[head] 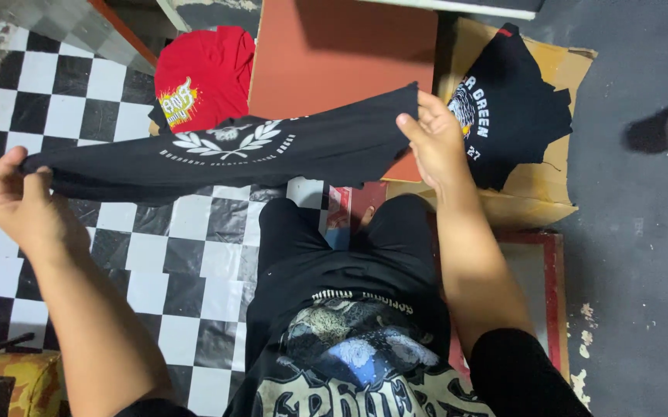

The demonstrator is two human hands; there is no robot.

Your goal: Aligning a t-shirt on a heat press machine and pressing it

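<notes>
Two hands on one black shirt (226, 150) here, stretched out flat across the middle of the frame. The left hand (21, 201) has its fingers pinched together on the shirt's end at the left edge of the frame, and the right hand (434, 139) is clamped on the other end, thumb under and fingers curled over the cloth, right of centre. The long axis runs left to right, tilted a bit so the right end sits higher. A white wreath print faces up toward the camera.

It looks like thin, soft cotton, so light and floppy, not slippery, and it sags between the grips. My guess is that pinching the outer edges like this is the sensible hold, since anywhere else would just bunch up.

Around it: a red shirt (206, 73) in the upper left, another black printed shirt (511, 100) lying on cardboard (538, 181) in the upper right, and a checkered floor (171, 262) underneath.
</notes>
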